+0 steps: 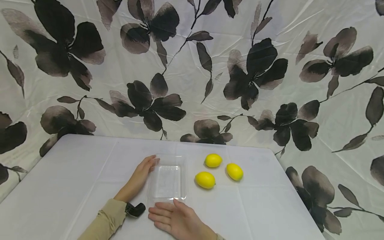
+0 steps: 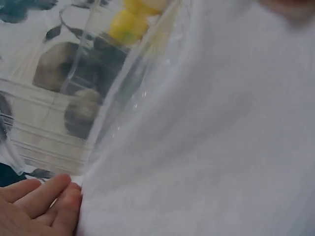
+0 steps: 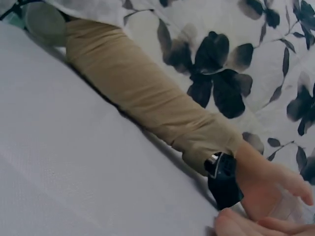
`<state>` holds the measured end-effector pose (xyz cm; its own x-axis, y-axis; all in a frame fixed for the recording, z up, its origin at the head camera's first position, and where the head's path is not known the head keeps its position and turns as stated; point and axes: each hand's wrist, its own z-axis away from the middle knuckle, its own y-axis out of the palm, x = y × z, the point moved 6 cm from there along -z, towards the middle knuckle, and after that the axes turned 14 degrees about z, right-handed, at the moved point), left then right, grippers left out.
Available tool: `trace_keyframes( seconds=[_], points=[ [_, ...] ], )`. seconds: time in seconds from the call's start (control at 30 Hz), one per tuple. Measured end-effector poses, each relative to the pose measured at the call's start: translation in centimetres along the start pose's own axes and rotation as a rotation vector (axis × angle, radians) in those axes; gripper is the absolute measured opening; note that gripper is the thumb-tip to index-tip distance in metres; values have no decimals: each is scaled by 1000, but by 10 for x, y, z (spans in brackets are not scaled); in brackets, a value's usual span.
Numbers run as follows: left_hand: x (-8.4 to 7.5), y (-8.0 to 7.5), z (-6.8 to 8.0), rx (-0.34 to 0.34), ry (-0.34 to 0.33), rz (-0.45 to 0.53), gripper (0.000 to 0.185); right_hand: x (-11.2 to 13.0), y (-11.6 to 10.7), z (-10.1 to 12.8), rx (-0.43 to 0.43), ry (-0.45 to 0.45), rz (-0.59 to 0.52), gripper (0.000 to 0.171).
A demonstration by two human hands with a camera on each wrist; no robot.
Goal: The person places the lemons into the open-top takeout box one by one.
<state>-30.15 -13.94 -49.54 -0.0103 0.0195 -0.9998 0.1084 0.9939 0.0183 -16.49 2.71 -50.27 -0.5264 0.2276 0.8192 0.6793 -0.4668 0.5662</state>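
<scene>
A clear plastic container point(image 1: 183, 181) with a rectangular hollow lies on the white table. My left hand point(image 1: 143, 173) rests along its left side, fingers extended towards the far left corner. In the left wrist view, the fingertips of this hand point(image 2: 42, 209) lie close to the see-through wall of the container point(image 2: 74, 101). My right hand point(image 1: 180, 218) is at the near edge, its palm turned up and inward with straight fingers, holding nothing. Only some fingers of the right hand point(image 3: 251, 227) show in the right wrist view, low in the corner.
Right of the container lie three yellow lemons: one at the back point(image 1: 213, 160), one at the right point(image 1: 235, 171) and one nearer point(image 1: 205, 180). A black wrist camera point(image 1: 135, 210) sits on the left wrist. Floral cloth point(image 1: 207, 66) hangs behind the white-covered table point(image 1: 84, 173).
</scene>
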Motion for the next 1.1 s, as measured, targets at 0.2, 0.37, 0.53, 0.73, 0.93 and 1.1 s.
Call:
trace_keyframes(
  seconds=[0.2,0.37,0.53,0.73,0.93,1.1],
  points=[
    [-16,-4,6,52,-14,-9,54,13,5,13,-12,120,258,61],
    [-39,-9,15,106,69,-188,57,38,11,23,28,140,605,53],
    [-58,-8,33,155,101,-349,62,75,9,32,-5,31,770,47],
    [-77,5,61,177,264,-597,64,122,-4,46,-141,-207,848,39],
    [-74,16,81,156,376,-843,76,155,-30,59,-319,-481,856,32],
    [-64,25,91,161,381,-923,91,164,-61,68,-469,-585,785,30]
  ],
)
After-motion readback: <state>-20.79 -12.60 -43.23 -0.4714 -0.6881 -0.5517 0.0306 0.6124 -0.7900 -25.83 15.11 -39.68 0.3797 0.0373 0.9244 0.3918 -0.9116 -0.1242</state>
